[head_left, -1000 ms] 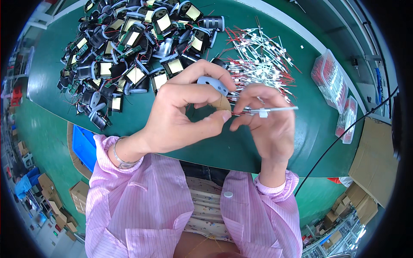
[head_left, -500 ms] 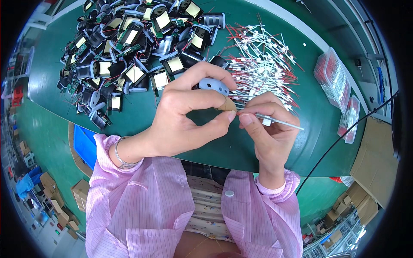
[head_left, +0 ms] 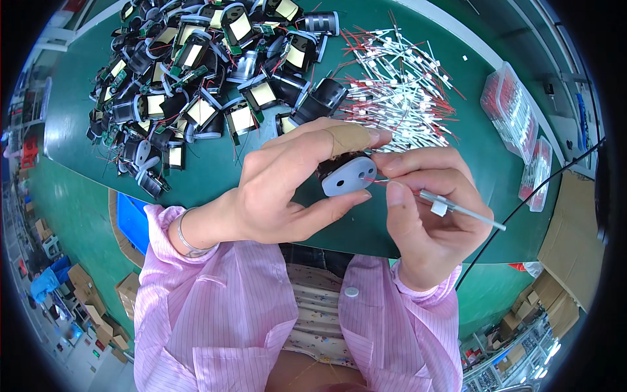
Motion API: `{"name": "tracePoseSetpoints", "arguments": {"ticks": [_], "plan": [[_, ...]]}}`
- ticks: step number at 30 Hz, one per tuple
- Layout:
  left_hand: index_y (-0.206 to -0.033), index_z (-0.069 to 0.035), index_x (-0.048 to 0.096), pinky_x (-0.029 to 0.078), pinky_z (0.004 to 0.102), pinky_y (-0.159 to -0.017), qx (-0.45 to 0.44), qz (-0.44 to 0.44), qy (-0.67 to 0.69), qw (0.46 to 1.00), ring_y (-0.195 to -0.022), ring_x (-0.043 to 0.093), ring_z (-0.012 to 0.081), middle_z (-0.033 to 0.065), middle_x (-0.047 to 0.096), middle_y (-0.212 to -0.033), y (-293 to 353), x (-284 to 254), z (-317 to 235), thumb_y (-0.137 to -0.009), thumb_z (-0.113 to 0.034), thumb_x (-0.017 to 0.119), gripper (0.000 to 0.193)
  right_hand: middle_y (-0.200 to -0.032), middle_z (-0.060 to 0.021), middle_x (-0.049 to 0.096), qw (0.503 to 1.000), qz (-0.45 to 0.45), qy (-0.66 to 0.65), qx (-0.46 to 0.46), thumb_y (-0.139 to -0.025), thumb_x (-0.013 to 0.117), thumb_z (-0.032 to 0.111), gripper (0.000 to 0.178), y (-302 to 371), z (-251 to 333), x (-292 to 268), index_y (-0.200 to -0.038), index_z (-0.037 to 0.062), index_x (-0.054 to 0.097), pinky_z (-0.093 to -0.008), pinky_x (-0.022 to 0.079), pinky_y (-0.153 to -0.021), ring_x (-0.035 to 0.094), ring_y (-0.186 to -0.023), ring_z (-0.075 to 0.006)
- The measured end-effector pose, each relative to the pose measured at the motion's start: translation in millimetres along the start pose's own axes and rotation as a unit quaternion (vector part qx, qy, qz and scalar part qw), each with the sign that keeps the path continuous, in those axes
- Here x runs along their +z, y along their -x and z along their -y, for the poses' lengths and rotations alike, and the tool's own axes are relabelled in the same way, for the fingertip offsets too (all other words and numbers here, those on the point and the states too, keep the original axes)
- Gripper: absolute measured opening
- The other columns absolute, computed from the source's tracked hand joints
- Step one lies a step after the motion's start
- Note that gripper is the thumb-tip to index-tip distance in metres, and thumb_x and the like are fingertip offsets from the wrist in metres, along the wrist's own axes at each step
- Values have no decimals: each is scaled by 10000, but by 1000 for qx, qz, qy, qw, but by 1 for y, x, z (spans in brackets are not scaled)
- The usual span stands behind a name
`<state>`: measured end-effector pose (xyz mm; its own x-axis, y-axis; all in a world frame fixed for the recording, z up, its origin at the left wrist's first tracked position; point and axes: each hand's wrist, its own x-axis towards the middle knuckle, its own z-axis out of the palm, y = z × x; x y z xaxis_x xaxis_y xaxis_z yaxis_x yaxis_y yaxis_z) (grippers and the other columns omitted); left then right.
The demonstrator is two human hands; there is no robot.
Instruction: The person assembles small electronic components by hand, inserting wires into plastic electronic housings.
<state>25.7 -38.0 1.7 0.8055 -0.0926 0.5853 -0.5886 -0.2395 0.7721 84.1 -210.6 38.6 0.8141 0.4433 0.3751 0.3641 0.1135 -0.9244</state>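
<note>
My left hand (head_left: pixel 287 176) grips a black cylindrical housing with a grey oval end cap (head_left: pixel 347 176), thumb on the cap's lower edge and fingers over its top. The cap has several round holes and faces right, toward my other hand. In my right hand (head_left: pixel 437 202) is a thin wire lead (head_left: pixel 465 210) with a white connector and a pale sleeve, pinched between thumb and fingers. Its red wire end reaches a hole in the cap; how deep it sits I cannot tell. A tan bandage wraps one left finger.
A heap of black housings (head_left: pixel 202 111) with circuit boards covers the table's far left. Beyond my hands lies a pile of red and white wire leads (head_left: pixel 405 98). Clear plastic boxes (head_left: pixel 508 111) of leads stand at the right; a black cable (head_left: pixel 516 212) crosses nearby.
The left hand has turned the housing so its grey cap shows beside the right hand. My right hand has shifted right and slightly down, and the red wire now meets the cap.
</note>
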Motion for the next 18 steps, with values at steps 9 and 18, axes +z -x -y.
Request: {"name": "tracePoseSetpoints", "arguments": {"ticks": [9,18], "plan": [[-1232,142,422,511,442,-845,13,-8,9,1000,-1018,616,390,349,576,-1130,3,2,4,-766,48,637,522,-887,-173,642,995,45,93,14,-745,655,-69,70,-1,11,-1,-789,-50,603,-326,528,-735,655,-822,-244],[-1234,136,429,522,428,-812,26,-2,-15,1000,-985,633,390,344,588,-1114,0,1,4,-760,39,656,535,-885,-166,646,993,34,111,10,-744,676,-77,89,1,13,1,-780,-40,603,-315,525,-733,658,-811,-240]]}}
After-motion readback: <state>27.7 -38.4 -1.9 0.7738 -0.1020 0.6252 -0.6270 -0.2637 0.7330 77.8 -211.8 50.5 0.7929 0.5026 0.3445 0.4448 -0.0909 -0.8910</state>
